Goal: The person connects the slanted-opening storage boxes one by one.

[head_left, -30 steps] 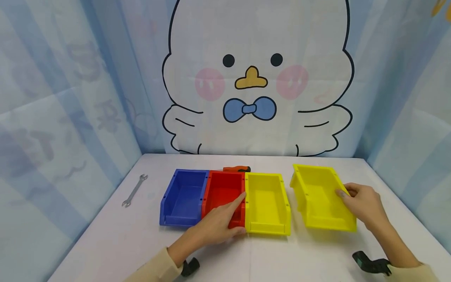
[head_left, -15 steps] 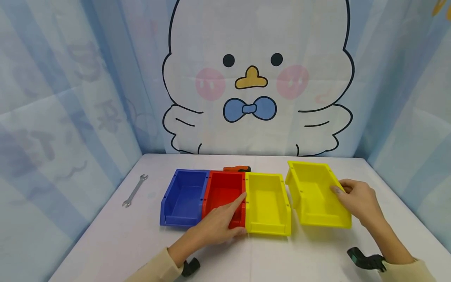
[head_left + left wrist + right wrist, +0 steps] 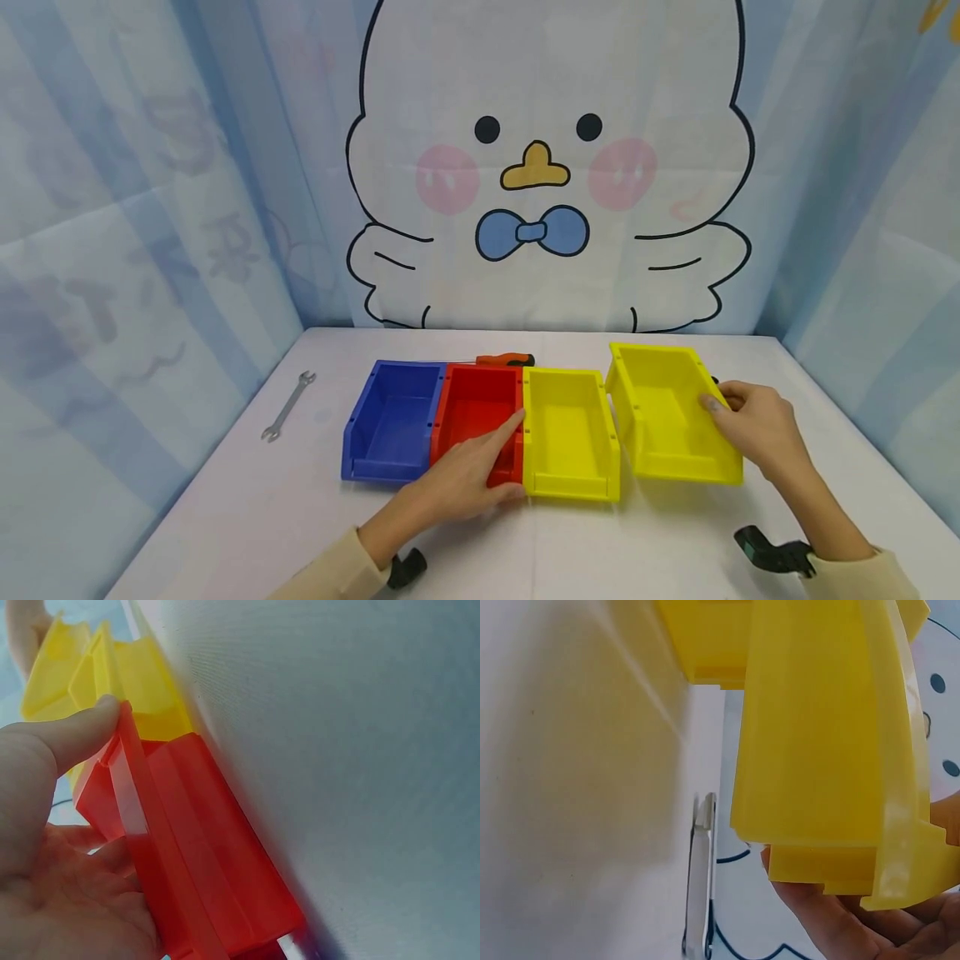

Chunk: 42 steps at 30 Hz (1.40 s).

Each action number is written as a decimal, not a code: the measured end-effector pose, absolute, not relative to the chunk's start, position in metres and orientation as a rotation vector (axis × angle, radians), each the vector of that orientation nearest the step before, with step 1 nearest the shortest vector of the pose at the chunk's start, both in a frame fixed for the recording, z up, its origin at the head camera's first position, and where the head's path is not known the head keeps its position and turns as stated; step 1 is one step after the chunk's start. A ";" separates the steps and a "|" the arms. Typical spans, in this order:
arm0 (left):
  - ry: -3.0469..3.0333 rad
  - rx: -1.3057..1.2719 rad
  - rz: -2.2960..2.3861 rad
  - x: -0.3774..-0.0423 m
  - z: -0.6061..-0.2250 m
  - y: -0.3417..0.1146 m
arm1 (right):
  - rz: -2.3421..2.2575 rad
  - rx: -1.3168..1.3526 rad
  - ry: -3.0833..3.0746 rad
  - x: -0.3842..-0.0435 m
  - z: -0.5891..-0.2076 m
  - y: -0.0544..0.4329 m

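In the head view, a blue bin (image 3: 395,421), a red bin (image 3: 482,396) and a yellow bin (image 3: 570,433) stand side by side on the white table (image 3: 210,517). My left hand (image 3: 465,479) lies over the red bin's front, its index finger stretched along the wall beside the yellow bin. Its thumb touches the front corner of the red bin's rim, as the left wrist view shows. My right hand (image 3: 757,421) grips a second yellow bin (image 3: 671,417) by its right wall. This bin is tilted and raised, with a shadow beneath, close beside the yellow bin in the row.
A wrench (image 3: 288,407) lies on the left of the table. Behind the bins is a screwdriver with an orange and black handle (image 3: 504,360). A flat metal tool (image 3: 700,881) shows past the raised bin in the right wrist view. Printed curtains (image 3: 150,250) enclose the table.
My right hand has brought the raised yellow bin leftward and slightly back, nearer to the row. My left hand has stayed in place on the red bin.
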<state>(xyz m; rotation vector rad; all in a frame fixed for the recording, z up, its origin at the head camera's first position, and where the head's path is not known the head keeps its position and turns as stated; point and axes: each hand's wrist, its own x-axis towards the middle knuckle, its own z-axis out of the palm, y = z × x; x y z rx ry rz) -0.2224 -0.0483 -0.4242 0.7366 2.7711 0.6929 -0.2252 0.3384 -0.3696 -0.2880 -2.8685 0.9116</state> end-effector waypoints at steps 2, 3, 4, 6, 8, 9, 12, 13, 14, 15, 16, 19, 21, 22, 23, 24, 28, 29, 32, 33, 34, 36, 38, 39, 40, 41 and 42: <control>2.776 0.745 0.691 -0.223 -0.424 -0.048 | 0.905 -0.288 -2.866 -0.225 -0.370 0.338; 2.779 0.749 0.690 -0.223 -0.424 -0.048 | 0.903 -0.287 -2.864 -0.225 -0.370 0.338; 2.782 0.755 0.687 -0.223 -0.424 -0.048 | 0.900 -0.287 -2.863 -0.225 -0.370 0.337; 2.786 0.763 0.682 -0.224 -0.425 -0.048 | 0.901 -0.291 -2.860 -0.225 -0.371 0.336; 2.788 0.766 0.677 -0.224 -0.425 -0.048 | 0.902 -0.293 -2.858 -0.224 -0.371 0.335; 2.786 0.763 0.677 -0.224 -0.426 -0.048 | 0.902 -0.288 -2.858 -0.224 -0.372 0.334; 2.779 0.748 0.678 -0.223 -0.426 -0.049 | 0.894 -0.268 -2.853 -0.222 -0.375 0.331; 2.776 0.743 0.682 -0.223 -0.426 -0.049 | 0.891 -0.261 -2.848 -0.222 -0.376 0.331; 2.775 0.743 0.683 -0.223 -0.426 -0.050 | 0.886 -0.257 -2.847 -0.221 -0.377 0.330; 2.774 0.744 0.685 -0.223 -0.425 -0.050 | 0.879 -0.253 -2.845 -0.221 -0.378 0.330; 2.775 0.749 0.684 -0.223 -0.425 -0.050 | 0.873 -0.252 -2.842 -0.221 -0.378 0.330; 2.783 0.767 0.680 -0.224 -0.424 -0.051 | 0.862 -0.247 -2.845 -0.222 -0.378 0.331; 2.788 0.770 0.676 -0.224 -0.425 -0.051 | 0.852 -0.239 -2.851 -0.223 -0.378 0.331; 2.791 0.771 0.674 -0.225 -0.425 -0.051 | 0.849 -0.238 -2.854 -0.223 -0.377 0.330; 2.793 0.771 0.673 -0.225 -0.426 -0.051 | 0.844 -0.238 -2.857 -0.223 -0.377 0.330; 2.792 0.770 0.673 -0.225 -0.426 -0.051 | 0.836 -0.236 -2.860 -0.224 -0.378 0.329; 2.791 0.754 0.672 -0.224 -0.427 -0.051 | 0.825 -0.256 -2.876 -0.224 -0.377 0.327; 2.792 0.748 0.672 -0.224 -0.427 -0.051 | 0.820 -0.261 -2.880 -0.224 -0.377 0.326; 2.793 0.741 0.669 -0.224 -0.427 -0.052 | 0.812 -0.281 -2.887 -0.223 -0.378 0.324; 2.792 0.742 0.671 -0.224 -0.427 -0.051 | 0.806 -0.283 -2.880 -0.223 -0.378 0.323; 2.792 0.748 0.671 -0.224 -0.427 -0.051 | 0.796 -0.282 -2.869 -0.222 -0.378 0.322; 2.789 0.758 0.672 -0.224 -0.427 -0.050 | 0.776 -0.262 -2.825 -0.220 -0.378 0.321; 2.788 0.763 0.672 -0.224 -0.427 -0.050 | 0.747 -0.223 -2.766 -0.218 -0.377 0.320; 2.787 0.763 0.673 -0.224 -0.427 -0.049 | 0.734 -0.207 -2.740 -0.218 -0.376 0.319; 2.786 0.762 0.674 -0.224 -0.427 -0.049 | 0.722 -0.189 -2.712 -0.218 -0.374 0.318; 2.786 0.759 0.675 -0.224 -0.427 -0.049 | 0.713 -0.175 -2.687 -0.218 -0.373 0.317; 2.785 0.756 0.676 -0.224 -0.427 -0.049 | 0.709 -0.167 -2.668 -0.218 -0.371 0.315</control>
